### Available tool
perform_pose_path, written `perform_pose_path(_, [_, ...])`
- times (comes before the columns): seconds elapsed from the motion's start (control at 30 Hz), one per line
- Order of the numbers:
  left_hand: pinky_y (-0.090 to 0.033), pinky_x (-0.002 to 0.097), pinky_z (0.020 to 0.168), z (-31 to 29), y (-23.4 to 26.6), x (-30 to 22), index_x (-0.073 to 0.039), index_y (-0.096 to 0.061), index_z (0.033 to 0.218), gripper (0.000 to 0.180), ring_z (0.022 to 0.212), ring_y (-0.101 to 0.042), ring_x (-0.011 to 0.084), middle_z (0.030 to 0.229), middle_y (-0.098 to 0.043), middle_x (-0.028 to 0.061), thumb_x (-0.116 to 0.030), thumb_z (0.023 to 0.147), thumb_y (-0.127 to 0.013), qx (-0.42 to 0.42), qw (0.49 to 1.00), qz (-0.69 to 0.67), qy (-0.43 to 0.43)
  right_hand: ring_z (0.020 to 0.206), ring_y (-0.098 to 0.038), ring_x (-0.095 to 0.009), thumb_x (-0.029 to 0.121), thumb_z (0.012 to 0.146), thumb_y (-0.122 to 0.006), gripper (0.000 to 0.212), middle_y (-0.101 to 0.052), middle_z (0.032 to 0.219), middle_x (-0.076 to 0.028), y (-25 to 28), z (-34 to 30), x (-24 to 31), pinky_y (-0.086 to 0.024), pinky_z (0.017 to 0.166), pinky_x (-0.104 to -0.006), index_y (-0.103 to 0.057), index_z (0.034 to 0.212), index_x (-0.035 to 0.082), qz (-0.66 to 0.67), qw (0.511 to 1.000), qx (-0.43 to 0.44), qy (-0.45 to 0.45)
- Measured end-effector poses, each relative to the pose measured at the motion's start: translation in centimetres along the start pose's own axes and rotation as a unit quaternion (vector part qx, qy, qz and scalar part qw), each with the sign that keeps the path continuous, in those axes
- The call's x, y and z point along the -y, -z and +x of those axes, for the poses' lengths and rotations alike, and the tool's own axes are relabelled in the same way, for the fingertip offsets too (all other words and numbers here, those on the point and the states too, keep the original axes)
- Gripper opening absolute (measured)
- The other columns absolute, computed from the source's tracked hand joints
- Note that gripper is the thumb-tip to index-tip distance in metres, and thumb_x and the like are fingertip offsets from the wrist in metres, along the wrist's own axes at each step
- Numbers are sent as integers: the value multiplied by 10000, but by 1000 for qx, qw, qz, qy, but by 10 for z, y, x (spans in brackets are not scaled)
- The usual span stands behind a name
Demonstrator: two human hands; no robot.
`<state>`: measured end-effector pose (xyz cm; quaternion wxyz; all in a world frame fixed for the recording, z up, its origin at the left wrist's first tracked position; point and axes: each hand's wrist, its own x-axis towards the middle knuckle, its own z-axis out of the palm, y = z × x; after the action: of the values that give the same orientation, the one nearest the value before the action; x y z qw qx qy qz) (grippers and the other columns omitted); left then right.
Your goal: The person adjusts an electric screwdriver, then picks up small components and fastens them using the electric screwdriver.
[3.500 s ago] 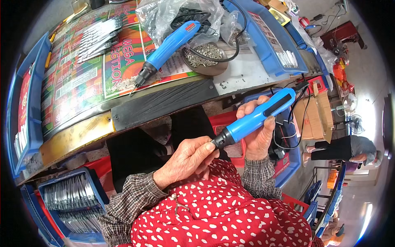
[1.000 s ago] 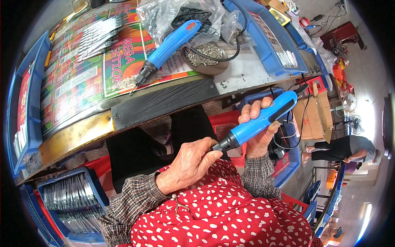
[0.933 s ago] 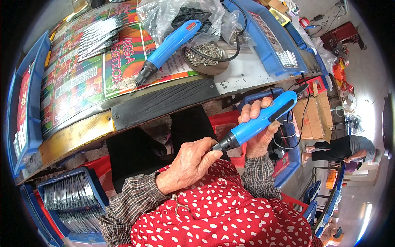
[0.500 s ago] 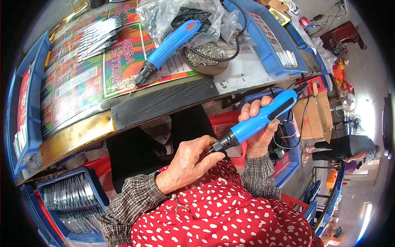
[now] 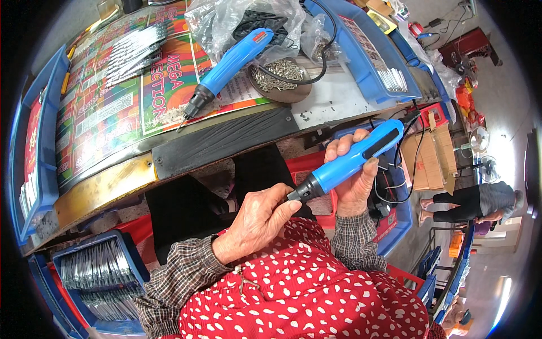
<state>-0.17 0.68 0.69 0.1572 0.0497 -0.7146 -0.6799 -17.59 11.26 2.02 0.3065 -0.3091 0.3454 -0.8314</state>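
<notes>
The right hand [image 5: 354, 192] is closed around a blue electric screwdriver [image 5: 343, 170] near the table edge [image 5: 226, 137]; the left hand [image 5: 257, 221] is half curled at its black nose [image 5: 305, 189], whether gripping I cannot tell

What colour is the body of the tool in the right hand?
The tool body is blue with a black strip; see the head view.

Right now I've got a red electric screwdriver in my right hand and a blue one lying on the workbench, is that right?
Not quite: the head view shows the electric screwdriver in your right hand is blue, not red. The second electric screwdriver, on the workbench, is indeed blue.
</notes>
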Motion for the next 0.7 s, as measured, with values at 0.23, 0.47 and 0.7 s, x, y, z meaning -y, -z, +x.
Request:
perform_pose_path(0.23, [-449,219,437,1,3,-6,39,-527,873,363,436,-514,78,511,-468,8,-306,955,-450,22,995,-78,63,804,-577,-281,363,726,-731,498,-583,837,-112,-3,1,1,-480,758,-388,-469,1050,91,-13,1000,-14,-10])
perform_pose_path(0.47, [-460,223,448,1,5,-5,42,-525,869,361,425,-474,58,512,-451,-2,-298,958,-445,40,986,-124,103,799,-581,-278,361,725,-734,494,-589,837,-113,-3,2,0,-480,759,-389,-481,1045,84,-21,1000,-14,-7])
perform_pose_path(0.7, [-466,226,450,0,5,-5,41,-525,866,365,421,-461,55,512,-447,-1,-303,958,-443,40,984,-137,109,801,-582,-277,363,728,-733,494,-591,839,-111,-2,1,-1,-481,758,-387,-480,1049,84,-25,1000,-11,-6])
